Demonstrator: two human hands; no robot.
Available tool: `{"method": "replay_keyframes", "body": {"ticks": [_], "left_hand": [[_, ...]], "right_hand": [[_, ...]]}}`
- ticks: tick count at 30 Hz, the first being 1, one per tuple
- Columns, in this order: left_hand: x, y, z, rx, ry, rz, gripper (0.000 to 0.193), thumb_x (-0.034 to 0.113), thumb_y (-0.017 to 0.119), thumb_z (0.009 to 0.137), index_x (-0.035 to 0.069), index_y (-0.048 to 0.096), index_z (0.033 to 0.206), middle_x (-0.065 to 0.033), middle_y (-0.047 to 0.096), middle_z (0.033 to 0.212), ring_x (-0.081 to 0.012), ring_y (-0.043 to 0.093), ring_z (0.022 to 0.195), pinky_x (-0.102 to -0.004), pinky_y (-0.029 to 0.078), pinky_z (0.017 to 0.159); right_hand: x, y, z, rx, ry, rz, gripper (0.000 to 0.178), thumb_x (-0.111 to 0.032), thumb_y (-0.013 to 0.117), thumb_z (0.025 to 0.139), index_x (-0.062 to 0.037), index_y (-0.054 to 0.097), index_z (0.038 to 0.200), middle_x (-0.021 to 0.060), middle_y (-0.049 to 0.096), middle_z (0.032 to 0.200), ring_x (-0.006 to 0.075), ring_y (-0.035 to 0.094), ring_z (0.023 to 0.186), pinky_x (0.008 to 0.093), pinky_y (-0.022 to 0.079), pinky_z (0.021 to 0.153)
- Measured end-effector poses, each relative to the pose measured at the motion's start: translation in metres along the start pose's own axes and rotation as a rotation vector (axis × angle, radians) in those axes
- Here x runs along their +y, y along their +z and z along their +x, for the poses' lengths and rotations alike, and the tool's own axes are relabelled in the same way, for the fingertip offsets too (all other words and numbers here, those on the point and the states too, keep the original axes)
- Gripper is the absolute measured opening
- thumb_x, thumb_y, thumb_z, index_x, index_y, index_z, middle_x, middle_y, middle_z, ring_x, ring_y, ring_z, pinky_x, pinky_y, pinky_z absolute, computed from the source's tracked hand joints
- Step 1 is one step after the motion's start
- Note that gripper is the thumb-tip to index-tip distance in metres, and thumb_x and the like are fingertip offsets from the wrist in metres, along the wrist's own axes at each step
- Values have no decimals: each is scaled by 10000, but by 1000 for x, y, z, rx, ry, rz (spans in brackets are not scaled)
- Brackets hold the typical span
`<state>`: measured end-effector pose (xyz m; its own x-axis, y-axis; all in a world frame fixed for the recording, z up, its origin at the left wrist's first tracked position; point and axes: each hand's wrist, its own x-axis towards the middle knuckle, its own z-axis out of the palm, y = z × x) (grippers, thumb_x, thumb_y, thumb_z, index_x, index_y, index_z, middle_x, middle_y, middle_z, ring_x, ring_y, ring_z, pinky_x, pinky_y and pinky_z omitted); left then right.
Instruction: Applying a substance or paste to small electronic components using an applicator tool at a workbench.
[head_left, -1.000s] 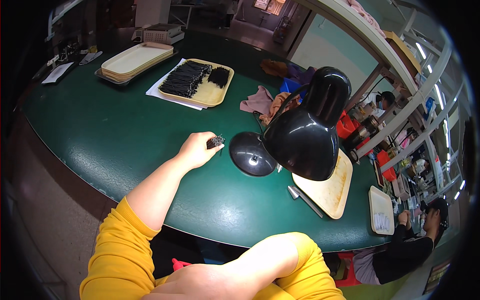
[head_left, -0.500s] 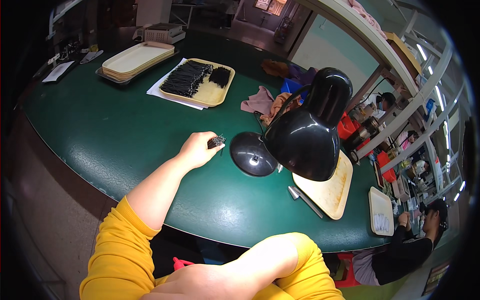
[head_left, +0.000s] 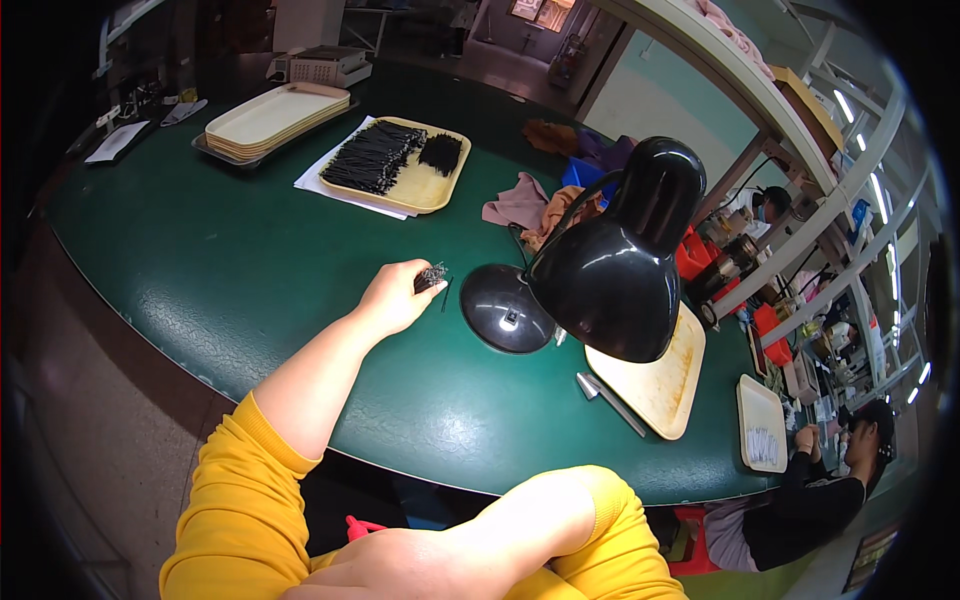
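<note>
My left hand (head_left: pixel 393 300) is closed around a bundle of thin black wires (head_left: pixel 428 278) with silvery tips, just above the green table. A single black wire (head_left: pixel 446 294) shows separately beside the fingers, near the round lamp base (head_left: pixel 508 308). My right hand (head_left: pixel 400 562) is low in the picture, close to my body at the end of the bent right forearm. Its fingers are hidden, so whether it holds anything does not show. Farther off, a cream tray (head_left: pixel 432 190) carries rows of similar black wires and a smaller dark pile, resting on white paper (head_left: pixel 308 182).
A black desk lamp (head_left: pixel 610 275) stands right of my left hand, overhanging another cream tray (head_left: pixel 660 400) and a metal tool (head_left: pixel 612 402). Stacked trays (head_left: pixel 265 118) sit far left; cloths (head_left: pixel 518 200) lie behind the lamp. A co-worker (head_left: pixel 815 500) sits at the right.
The wire bundle has shifted slightly in my left hand, and one wire beside it now shows more clearly apart. My right arm has hardly moved.
</note>
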<state>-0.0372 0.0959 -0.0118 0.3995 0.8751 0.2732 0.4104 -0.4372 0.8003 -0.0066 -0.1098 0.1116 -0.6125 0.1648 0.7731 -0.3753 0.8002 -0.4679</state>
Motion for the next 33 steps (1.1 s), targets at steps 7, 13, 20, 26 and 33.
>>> {"method": "replay_keyframes", "body": {"ticks": [7, 13, 20, 26, 33], "left_hand": [[-1, 1, -1, 1, 41, -17, 207, 181, 607, 777, -14, 536, 778, -58, 502, 522, -116, 479, 473, -265, 399, 483], [-1, 1, -1, 4, 61, -6, 194, 169, 607, 775, -11, 537, 767, -69, 504, 530, -124, 483, 479, -273, 401, 486], [1, 0, -1, 7, 71, 8, 190, 171, 609, 770, -9, 550, 790, -87, 515, 547, -141, 485, 479, -282, 407, 496], [1, 0, -2, 8, 52, 13, 211, 185, 623, 755, -11, 560, 803, -101, 527, 571, -160, 499, 502, -289, 414, 512], [0, 1, -2, 12, 57, 17, 224, 192, 635, 742, -11, 565, 806, -111, 539, 601, -169, 501, 523, -292, 417, 525]], "right_hand": [[-1, 0, 0, -6, 25, 22, 337, -95, 438, 802, 9, 425, 1122, 112, 502, 792, 213, 523, 544, 262, 430, 416], [0, 1, -1, -21, 26, 21, 343, -128, 430, 811, 10, 420, 1126, 115, 502, 802, 214, 524, 548, 265, 432, 420], [0, 2, -2, -25, 24, 12, 358, -170, 421, 822, 14, 415, 1130, 120, 499, 810, 219, 526, 554, 270, 435, 425], [1, 1, -2, -37, 15, 16, 365, -181, 419, 824, 16, 411, 1132, 126, 499, 812, 229, 527, 558, 273, 438, 429], [0, 1, -2, -47, 23, 20, 369, -197, 412, 829, 15, 410, 1132, 128, 499, 814, 232, 528, 563, 277, 439, 432]]}}
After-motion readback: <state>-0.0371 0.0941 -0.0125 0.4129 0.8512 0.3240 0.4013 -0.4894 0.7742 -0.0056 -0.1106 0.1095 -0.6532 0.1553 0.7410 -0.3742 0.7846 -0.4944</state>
